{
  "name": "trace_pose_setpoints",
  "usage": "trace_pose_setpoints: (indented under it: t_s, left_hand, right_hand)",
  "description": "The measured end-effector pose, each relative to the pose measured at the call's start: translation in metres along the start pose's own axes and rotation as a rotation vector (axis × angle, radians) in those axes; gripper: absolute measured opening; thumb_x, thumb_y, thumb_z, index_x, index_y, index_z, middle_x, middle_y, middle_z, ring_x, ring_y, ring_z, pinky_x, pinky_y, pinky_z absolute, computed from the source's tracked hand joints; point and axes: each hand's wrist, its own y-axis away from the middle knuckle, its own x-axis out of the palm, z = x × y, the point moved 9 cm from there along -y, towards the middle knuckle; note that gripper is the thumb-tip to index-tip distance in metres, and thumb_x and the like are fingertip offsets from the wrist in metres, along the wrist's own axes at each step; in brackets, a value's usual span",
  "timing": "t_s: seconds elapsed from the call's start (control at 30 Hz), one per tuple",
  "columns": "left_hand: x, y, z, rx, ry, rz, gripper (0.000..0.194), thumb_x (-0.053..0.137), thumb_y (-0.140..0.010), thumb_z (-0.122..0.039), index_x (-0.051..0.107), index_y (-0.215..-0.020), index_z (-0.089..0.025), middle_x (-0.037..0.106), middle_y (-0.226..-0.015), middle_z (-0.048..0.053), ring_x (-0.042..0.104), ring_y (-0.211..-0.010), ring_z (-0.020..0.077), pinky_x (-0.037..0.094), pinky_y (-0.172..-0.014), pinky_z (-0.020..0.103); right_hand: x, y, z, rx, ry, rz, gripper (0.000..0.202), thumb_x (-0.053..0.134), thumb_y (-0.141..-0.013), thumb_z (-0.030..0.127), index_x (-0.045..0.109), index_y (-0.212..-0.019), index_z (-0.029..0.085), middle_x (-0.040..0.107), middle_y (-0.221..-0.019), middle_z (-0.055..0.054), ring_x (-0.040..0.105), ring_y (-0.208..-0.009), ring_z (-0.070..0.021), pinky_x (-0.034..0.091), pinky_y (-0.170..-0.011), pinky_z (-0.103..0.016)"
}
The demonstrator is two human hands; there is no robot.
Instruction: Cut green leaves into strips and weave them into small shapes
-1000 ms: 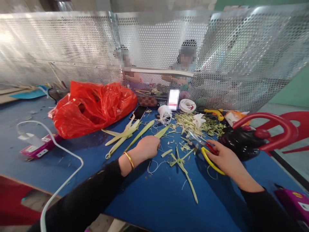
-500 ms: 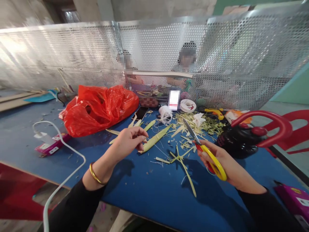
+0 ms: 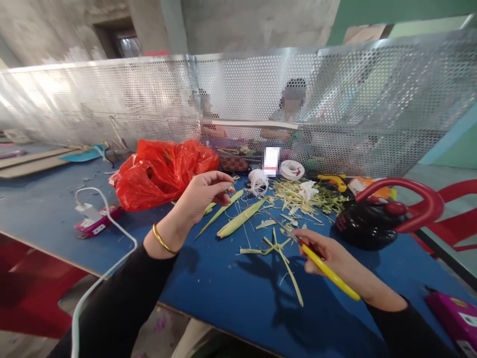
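Left hand (image 3: 204, 197): fingers curled; anything pinched cannot be told
Right hand (image 3: 332, 249): yellow-handled metal scissors (image 3: 330, 273) gripped
Pale-green, star-shaped leaf strips (image 3: 276, 246): laid on blue tabletop (image 3: 216, 298), between hands

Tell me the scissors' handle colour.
Scissors' handle: mostly yellow, best seen in the head view.

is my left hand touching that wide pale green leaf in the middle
Apart: the head view shows blue tabletop and a narrower leaf between the left hand and the wide leaf.
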Motion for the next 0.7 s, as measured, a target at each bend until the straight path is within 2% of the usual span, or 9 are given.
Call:
trace_pose_setpoints:
  t_s: [0.07, 0.17, 0.3, 0.4, 0.57, 0.7]
  left_hand:
    - [0.007, 0.0, -0.001, 0.005, -0.012, 0.022, 0.008, 0.064, -0.076, -0.015, 0.063, -0.084, -0.014, 0.066, -0.07, 0.002, 0.059, -0.051, 0.0084, 0.051, -0.05, 0.02]
    - [0.021, 0.001, -0.004, 0.018, -0.023, 0.067, 0.006, 0.063, -0.077, -0.013, 0.063, -0.083, -0.013, 0.065, -0.068, 0.001, 0.059, -0.05, 0.0086, 0.051, -0.05, 0.02]
    - [0.04, 0.002, -0.005, 0.022, -0.025, 0.115, 0.006, 0.062, -0.077, -0.012, 0.063, -0.082, -0.014, 0.066, -0.069, 0.001, 0.06, -0.049, 0.0084, 0.051, -0.05, 0.02]
    - [0.049, 0.001, -0.006, 0.032, -0.025, 0.139, 0.006, 0.061, -0.077, -0.012, 0.063, -0.082, -0.015, 0.066, -0.069, 0.001, 0.061, -0.049, 0.0089, 0.051, -0.05, 0.021]
    - [0.047, 0.0, -0.009, 0.05, -0.024, 0.091, 0.006, 0.06, -0.078, -0.012, 0.063, -0.081, -0.015, 0.067, -0.068, 0.001, 0.06, -0.047, 0.0085, 0.052, -0.05, 0.021]
    - [0.033, -0.002, -0.009, 0.073, -0.035, 0.013, 0.005, 0.061, -0.077, -0.012, 0.063, -0.081, -0.015, 0.065, -0.066, 0.0, 0.059, -0.049, 0.0086, 0.051, -0.051, 0.02]
  right_hand:
    - [0.003, 0.001, 0.006, -0.034, 0.228, -0.048, 0.063, 0.081, -0.061, 0.034, 0.059, -0.119, 0.026, 0.062, -0.095, -0.002, 0.058, -0.08, -0.0202, 0.048, -0.075, -0.033]
    - [0.014, 0.001, 0.021, -0.106, 0.503, -0.094, 0.06, 0.08, -0.062, 0.034, 0.06, -0.118, 0.029, 0.064, -0.097, -0.002, 0.058, -0.074, -0.0198, 0.049, -0.067, -0.032]
    - [0.027, -0.003, 0.038, -0.217, 0.665, -0.142, 0.045, 0.07, -0.074, 0.032, 0.06, -0.118, 0.027, 0.064, -0.095, -0.003, 0.061, -0.077, -0.0202, 0.048, -0.068, -0.032]
    - [0.031, -0.005, 0.04, -0.238, 0.765, -0.157, 0.042, 0.07, -0.076, 0.035, 0.062, -0.117, 0.026, 0.064, -0.086, -0.002, 0.06, -0.068, -0.0189, 0.045, -0.06, -0.029]
    - [0.025, -0.001, 0.037, -0.27, 0.855, -0.156, 0.042, 0.071, -0.078, 0.038, 0.063, -0.117, 0.025, 0.064, -0.078, 0.0, 0.061, -0.063, -0.0181, 0.044, -0.056, -0.028]
    - [0.004, 0.0, 0.03, -0.23, 0.87, -0.224, 0.032, 0.064, -0.082, 0.033, 0.065, -0.114, 0.025, 0.068, -0.078, -0.001, 0.065, -0.065, -0.0178, 0.046, -0.057, -0.025]
